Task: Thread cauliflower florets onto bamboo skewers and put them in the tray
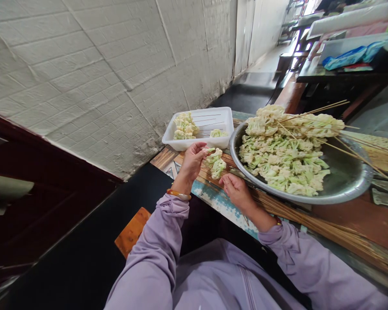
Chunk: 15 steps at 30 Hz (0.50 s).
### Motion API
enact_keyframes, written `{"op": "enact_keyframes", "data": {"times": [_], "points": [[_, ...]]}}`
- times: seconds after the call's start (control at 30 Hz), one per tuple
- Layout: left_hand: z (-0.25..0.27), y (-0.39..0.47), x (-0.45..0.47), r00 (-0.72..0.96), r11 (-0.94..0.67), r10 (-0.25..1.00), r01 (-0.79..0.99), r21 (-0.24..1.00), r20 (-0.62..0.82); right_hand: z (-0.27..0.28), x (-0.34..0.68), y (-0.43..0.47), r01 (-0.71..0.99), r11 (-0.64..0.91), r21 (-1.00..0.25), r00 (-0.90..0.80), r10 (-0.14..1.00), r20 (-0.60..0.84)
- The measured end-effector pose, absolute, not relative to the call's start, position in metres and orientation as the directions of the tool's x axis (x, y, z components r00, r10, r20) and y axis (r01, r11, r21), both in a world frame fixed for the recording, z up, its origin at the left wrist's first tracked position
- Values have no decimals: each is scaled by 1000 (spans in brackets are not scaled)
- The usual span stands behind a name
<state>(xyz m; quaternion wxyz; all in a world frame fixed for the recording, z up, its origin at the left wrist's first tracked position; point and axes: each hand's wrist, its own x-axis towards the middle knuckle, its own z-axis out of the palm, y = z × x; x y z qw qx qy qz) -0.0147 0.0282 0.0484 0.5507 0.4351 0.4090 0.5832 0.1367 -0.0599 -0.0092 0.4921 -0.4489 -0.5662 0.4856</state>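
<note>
Between my hands, cauliflower florets (216,164) hang together in a short row over the table. My left hand (193,161) pinches the pale green stem of the top floret between thumb and fingers. Just below the lowest floret, my right hand (236,191) is closed with its fingertips pressed together; what it grips is too thin or hidden to make out. Beyond my left hand, a white plastic tray (224,125) holds skewered cauliflower at its left and a smaller piece at its right. To the right, a large metal basin (342,193) is heaped with cauliflower florets.
Several skewers (326,105) lie across the heap, some sticking out past the basin's rim. A long bundle of bamboo skewers (330,228) lies along the near table edge. An orange wooden stool (132,230) stands at lower left. A pale wall (116,77) rises behind the tray.
</note>
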Motion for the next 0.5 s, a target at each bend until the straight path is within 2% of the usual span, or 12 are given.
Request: {"op": "enact_keyframes", "data": {"times": [0.27, 0.5], "points": [[48, 25, -10, -48, -173, 985, -238, 956, 166, -19, 137, -58, 63, 142, -988, -100, 986, 135], [48, 26, -10, -32, -74, 997, -251, 965, 68, -14, 138, -60, 128, 175, -976, -77, 983, 166]]}}
